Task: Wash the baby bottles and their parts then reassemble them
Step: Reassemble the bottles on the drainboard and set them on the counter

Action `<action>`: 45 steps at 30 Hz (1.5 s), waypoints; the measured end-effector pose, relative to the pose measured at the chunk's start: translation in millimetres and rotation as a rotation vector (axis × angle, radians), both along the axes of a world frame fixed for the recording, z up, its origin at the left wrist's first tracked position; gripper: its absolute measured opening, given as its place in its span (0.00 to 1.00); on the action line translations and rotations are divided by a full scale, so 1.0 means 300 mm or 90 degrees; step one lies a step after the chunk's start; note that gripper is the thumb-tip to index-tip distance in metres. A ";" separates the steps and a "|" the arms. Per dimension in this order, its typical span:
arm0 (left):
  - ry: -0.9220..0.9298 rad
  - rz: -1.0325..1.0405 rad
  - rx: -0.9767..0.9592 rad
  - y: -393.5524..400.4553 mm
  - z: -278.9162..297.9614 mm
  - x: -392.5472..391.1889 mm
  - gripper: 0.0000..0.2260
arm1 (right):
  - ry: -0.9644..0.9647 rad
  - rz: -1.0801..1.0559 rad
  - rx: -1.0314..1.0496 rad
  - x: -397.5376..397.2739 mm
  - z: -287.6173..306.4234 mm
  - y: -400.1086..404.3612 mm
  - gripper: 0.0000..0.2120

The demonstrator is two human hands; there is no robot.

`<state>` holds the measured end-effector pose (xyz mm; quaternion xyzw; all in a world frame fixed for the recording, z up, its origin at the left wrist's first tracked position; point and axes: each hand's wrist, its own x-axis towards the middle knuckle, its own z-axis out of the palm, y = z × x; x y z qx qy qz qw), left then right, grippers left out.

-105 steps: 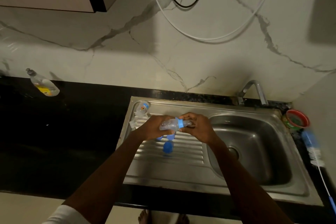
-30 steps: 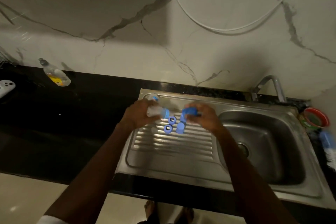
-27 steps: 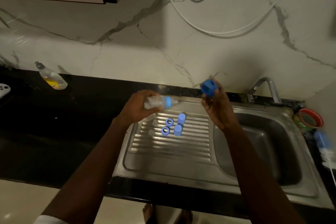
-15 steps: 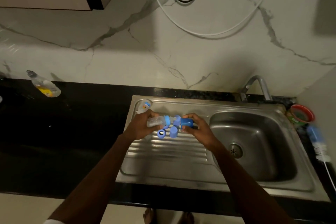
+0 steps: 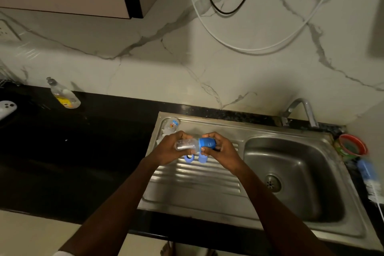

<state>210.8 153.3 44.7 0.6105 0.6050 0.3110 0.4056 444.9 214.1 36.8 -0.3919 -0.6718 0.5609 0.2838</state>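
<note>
A small clear baby bottle (image 5: 185, 144) lies sideways in my left hand (image 5: 169, 150), held above the ribbed drainboard (image 5: 193, 178). My right hand (image 5: 221, 150) grips the blue cap (image 5: 206, 144) seated on the bottle's neck. Just below the hands, a blue ring (image 5: 188, 158) and a blue cap piece (image 5: 202, 158) rest on the drainboard. Another clear bottle (image 5: 171, 126) with a printed label lies at the drainboard's far left corner.
The steel sink basin (image 5: 291, 172) with its drain lies to the right, the tap (image 5: 299, 110) behind it. A red-rimmed bowl (image 5: 352, 145) and a blue bottle brush (image 5: 368, 176) sit at the right edge. A dish soap bottle (image 5: 63, 94) stands on the black counter (image 5: 72, 151).
My right hand lifted a blue cap up, then brought it down to the bottle in my left hand. The cap now sits on the bottle's neck with both hands together.
</note>
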 end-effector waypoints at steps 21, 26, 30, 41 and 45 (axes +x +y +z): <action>0.024 -0.013 -0.030 -0.081 -0.027 -0.099 0.29 | -0.215 0.089 0.164 -0.260 0.031 -0.017 0.35; 0.056 0.178 0.031 -0.133 -0.080 -0.205 0.25 | -0.222 0.125 0.199 -0.436 0.038 -0.037 0.32; 0.140 0.306 0.021 -0.204 -0.104 -0.337 0.22 | -0.244 0.144 0.244 -0.514 -0.011 -0.041 0.20; 0.149 0.546 -0.132 -0.277 -0.135 -0.564 0.26 | -0.350 0.133 0.192 -0.565 -0.149 0.005 0.11; 0.140 0.545 -0.163 -0.290 -0.170 -0.566 0.25 | -0.384 0.121 0.187 -0.546 -0.178 0.029 0.09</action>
